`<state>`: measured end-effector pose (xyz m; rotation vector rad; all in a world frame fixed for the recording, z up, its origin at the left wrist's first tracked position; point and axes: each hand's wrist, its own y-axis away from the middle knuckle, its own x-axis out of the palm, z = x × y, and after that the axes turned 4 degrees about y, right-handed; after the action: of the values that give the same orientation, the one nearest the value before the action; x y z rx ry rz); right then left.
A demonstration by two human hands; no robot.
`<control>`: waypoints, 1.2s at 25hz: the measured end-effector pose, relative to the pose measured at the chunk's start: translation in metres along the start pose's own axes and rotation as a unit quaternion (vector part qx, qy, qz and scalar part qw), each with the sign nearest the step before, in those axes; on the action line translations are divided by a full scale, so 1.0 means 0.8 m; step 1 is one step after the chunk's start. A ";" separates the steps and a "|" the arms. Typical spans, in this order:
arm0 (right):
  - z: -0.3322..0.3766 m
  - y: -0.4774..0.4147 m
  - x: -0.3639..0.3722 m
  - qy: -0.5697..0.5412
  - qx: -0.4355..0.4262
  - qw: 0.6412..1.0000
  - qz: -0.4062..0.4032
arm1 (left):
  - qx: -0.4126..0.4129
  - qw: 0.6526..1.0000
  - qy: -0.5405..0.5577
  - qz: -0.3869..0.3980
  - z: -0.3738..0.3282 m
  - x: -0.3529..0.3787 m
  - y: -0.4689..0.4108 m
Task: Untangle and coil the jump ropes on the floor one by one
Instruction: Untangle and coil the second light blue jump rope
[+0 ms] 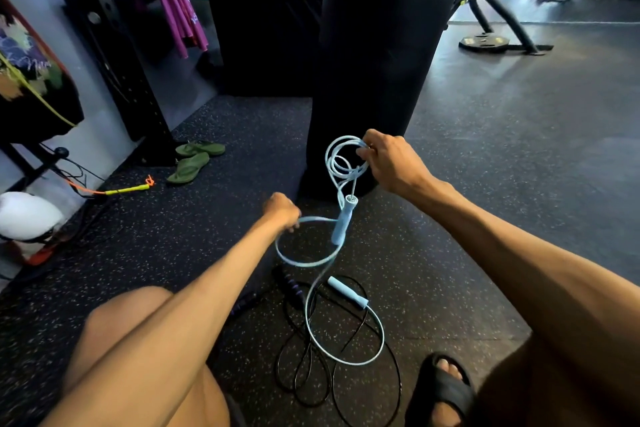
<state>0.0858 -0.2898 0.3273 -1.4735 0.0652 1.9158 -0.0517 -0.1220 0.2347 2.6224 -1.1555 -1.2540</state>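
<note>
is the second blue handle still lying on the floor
Yes, the second blue handle lies on the floor across the black rope, while the other handle hangs below the right hand.

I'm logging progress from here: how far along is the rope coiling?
Done: nothing looks finished. In hand: the light blue rope is partly coiled, with a few loops gathered in the right hand while the left hand feeds the next loop. One blue handle hangs free; the other handle and a large loop lie on the floor. Left: the black rope lies tangled underneath, and an orange and yellow rope waits by the wall.
</note>
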 end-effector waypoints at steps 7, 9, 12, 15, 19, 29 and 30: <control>0.009 0.003 -0.004 0.032 -0.038 0.999 0.015 | 0.274 0.903 0.331 -0.014 -0.063 -0.026 0.033; 0.015 0.004 0.001 0.046 -0.059 0.997 0.024 | 0.304 0.915 0.265 0.000 -0.069 -0.028 0.036; 0.016 0.006 0.007 0.021 -0.083 0.995 0.055 | 0.319 0.914 0.250 0.024 -0.070 -0.020 0.032; 0.018 0.010 0.014 -0.090 -0.030 0.990 0.101 | 0.292 0.890 0.341 0.081 -0.076 -0.023 0.035; 0.031 0.019 0.013 -0.257 0.048 0.949 0.174 | 0.217 0.863 0.431 0.148 -0.076 -0.037 0.041; -0.007 0.017 0.027 -0.126 0.030 0.934 0.333 | 0.163 0.953 0.230 0.116 -0.052 -0.094 0.034; -0.011 0.014 0.026 -0.097 0.030 0.954 0.283 | 0.165 0.962 0.190 0.110 -0.047 -0.096 0.032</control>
<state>0.0847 -0.2917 0.3023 -1.3050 0.5001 2.4789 -0.0732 -0.1033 0.3197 2.6767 -1.6267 -0.5221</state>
